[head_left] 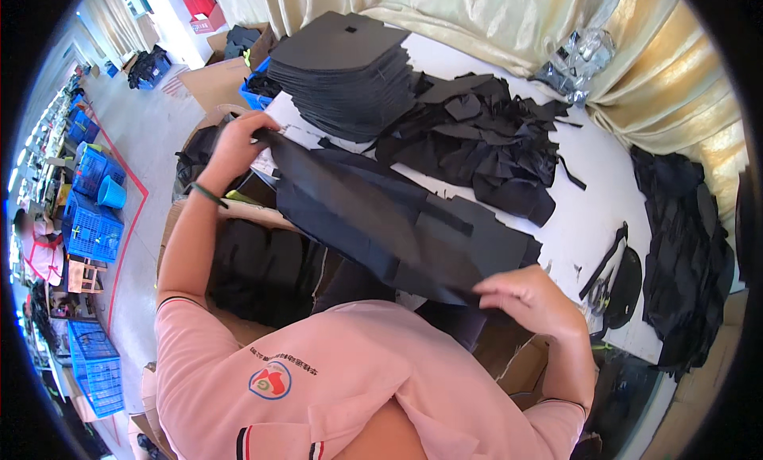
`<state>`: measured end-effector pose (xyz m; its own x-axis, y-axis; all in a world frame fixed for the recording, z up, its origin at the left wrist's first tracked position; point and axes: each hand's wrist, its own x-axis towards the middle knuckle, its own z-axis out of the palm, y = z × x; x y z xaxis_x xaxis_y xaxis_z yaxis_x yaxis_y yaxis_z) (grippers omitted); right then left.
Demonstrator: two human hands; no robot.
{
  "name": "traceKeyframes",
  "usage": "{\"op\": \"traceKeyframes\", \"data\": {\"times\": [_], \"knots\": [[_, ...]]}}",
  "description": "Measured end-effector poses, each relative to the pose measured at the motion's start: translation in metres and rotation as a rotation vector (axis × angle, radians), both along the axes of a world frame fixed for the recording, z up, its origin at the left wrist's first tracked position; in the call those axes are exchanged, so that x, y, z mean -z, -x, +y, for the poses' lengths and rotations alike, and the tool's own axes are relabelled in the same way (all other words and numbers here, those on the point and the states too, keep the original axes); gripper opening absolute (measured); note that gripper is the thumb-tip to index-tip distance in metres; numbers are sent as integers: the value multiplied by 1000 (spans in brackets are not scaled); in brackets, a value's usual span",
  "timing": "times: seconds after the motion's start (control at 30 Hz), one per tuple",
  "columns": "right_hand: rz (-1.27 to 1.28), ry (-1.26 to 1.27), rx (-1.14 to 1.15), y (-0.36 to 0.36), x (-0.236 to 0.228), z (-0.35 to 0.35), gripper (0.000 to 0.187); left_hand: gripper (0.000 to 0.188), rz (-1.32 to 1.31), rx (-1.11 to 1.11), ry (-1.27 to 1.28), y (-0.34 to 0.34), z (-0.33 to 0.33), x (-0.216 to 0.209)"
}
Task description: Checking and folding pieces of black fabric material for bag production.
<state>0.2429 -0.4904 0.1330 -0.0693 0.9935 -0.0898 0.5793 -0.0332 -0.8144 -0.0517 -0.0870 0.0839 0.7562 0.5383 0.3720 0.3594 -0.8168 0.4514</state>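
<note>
Between my hands a long black fabric piece point(358, 205) is stretched, slanting from upper left to lower right and blurred by motion. My left hand point(242, 142) pinches its far left end. At the opposite end, my right hand point(528, 297) grips the near corner between thumb and fingers. Under it, flat black panels point(477, 237) lie on the white table point(600, 182). Just beyond stands a tall stack of black sheets point(342, 58), and beside that spreads a loose heap of black fabric pieces point(485, 130).
An open cardboard box point(262, 261) of black items sits at my left. Scissors point(600, 295) lie by a black pouch point(628, 285) on the right, near piled black fabric point(687, 261). Curtains point(668, 78) hang behind. Blue crates point(95, 229) and a person point(44, 249) are far left.
</note>
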Motion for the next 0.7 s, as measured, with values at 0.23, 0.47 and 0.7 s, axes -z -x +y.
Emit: {"op": "traceKeyframes", "data": {"times": [0.23, 0.47, 0.7], "knots": [[-21, 159, 143, -21, 26, -18, 18, 17, 601, 157, 368, 41, 25, 4], [-702, 22, 516, -53, 103, 11, 21, 39, 896, 125, 398, -31, 54, 59], [-836, -344, 324, -21, 119, 32, 66, 50, 978, -6, 523, -56, 63, 85]]}}
